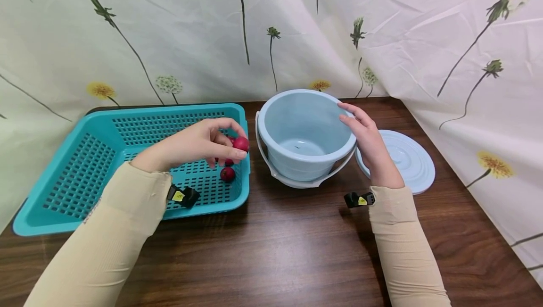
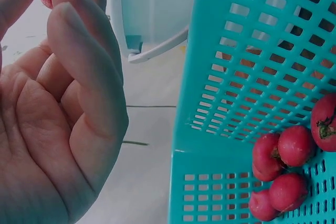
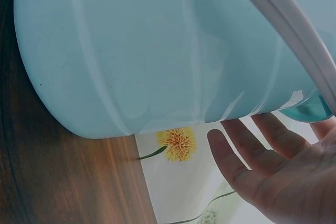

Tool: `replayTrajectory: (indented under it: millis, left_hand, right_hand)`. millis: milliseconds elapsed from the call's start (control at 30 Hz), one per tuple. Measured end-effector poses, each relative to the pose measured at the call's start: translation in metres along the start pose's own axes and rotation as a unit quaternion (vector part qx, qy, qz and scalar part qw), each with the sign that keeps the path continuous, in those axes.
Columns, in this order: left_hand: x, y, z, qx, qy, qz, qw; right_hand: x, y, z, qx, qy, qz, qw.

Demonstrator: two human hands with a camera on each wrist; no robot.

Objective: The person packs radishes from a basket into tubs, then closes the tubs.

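Observation:
My left hand pinches a red radish between thumb and fingertips, over the right end of the turquoise basket. Beneath it, more radishes lie on the basket floor, partly hidden by the hand in the head view. To the right stands a light blue bucket, upright, with its handle hanging down at the front. My right hand holds the bucket's right rim: two digits reach over it, while the other fingers stretch along the outer wall in the right wrist view.
A round light blue lid lies on the dark wooden table, right of the bucket and partly behind the right hand. Behind the table hangs a white cloth printed with dandelions. The bucket and basket stand close side by side.

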State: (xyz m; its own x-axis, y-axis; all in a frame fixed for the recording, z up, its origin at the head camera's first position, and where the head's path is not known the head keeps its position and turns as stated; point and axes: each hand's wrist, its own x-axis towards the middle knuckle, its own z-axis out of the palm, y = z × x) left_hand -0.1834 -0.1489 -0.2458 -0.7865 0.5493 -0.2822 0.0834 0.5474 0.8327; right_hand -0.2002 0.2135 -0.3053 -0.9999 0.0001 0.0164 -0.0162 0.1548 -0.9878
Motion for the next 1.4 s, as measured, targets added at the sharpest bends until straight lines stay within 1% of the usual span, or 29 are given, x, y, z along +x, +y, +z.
replayTrajectory:
  millis: [267,433,633,767,1000,1400]
  left_hand:
    - [0.003,0.001,0.001,0.011,-0.003,0.004,0.9999]
    - [0.003,0.002,0.002,0.009,-0.007,-0.002,0.9999]
    - [0.003,0.002,0.004,0.005,-0.015,0.004,0.9999]
    - [0.004,0.004,0.004,0.004,-0.02,0.0,0.9998]
    - [0.009,0.006,0.004,0.014,-0.025,-0.001,0.9996]
    - [0.013,0.007,0.006,0.008,-0.015,-0.003,0.9999]
  right_hand:
    - [0.001,-0.001,0.0,0.0,0.002,0.001,1.0]
    - [0.001,-0.001,0.0,0.0,0.001,0.004,1.0]
    - [0.0,0.001,0.001,0.002,-0.003,0.009,1.0]
    - [0.0,0.002,0.002,0.002,-0.004,0.006,1.0]
    - [0.0,0.0,0.001,0.005,-0.001,0.004,1.0]
    - [0.0,0.001,-0.001,0.008,-0.004,-0.004,1.0]
